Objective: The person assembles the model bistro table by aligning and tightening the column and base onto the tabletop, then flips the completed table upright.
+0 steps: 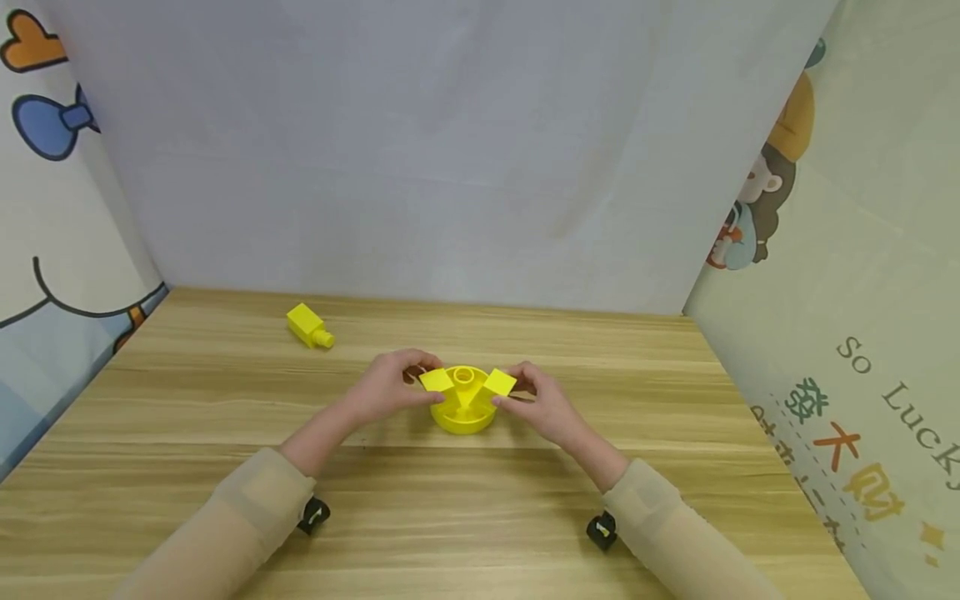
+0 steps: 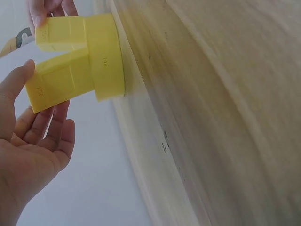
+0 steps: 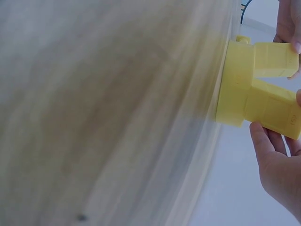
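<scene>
A round yellow base (image 1: 462, 427) with a raised rim and a ring-shaped socket (image 1: 463, 375) at its back sits on the wooden table. Two square yellow blocks stand up from it, leaning outward, one on each side. My left hand (image 1: 384, 388) pinches the left block (image 1: 437, 381) between thumb and fingers; embossed marks show on this block (image 2: 59, 80) in the left wrist view. The right block (image 1: 498, 382) is pinched by my right hand (image 1: 551, 407) in the same way. The lower ends of both blocks are hidden inside the base's rim.
Toward the back left of the table (image 1: 480, 517) lies another yellow block (image 1: 305, 324) with a round peg at one end. A pale cloth (image 1: 420, 167) hangs behind the table, and printed sheets flank it left and right.
</scene>
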### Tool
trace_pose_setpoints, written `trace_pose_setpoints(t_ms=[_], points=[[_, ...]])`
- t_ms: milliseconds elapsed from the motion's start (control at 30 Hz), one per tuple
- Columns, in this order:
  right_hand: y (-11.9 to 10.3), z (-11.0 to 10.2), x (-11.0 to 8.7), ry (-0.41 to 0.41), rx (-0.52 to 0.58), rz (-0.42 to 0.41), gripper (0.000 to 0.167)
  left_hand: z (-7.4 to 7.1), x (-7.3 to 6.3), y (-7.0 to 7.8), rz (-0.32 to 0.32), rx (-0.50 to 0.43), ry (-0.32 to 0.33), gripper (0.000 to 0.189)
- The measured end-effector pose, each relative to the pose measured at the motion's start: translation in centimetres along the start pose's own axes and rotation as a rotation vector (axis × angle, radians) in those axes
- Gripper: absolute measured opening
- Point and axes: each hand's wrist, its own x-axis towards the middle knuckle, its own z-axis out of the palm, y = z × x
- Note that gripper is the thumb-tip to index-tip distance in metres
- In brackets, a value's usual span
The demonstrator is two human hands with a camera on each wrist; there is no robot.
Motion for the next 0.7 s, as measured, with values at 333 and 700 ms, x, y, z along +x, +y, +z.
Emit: trace_pose_setpoints(t_ms=[333, 700], points=[[2.5, 0.5, 0.3, -0.014, -0.038, -0.025, 0.035, 0.1, -0.4, 0.7, -0.018, 0.006, 0.013, 0.042], [1.4, 0.7, 0.2, 0.049, -0.225, 0.013, 0.033, 0.1, -0.6, 1.2, -0.050, -0.005, 0.033, 0.044]])
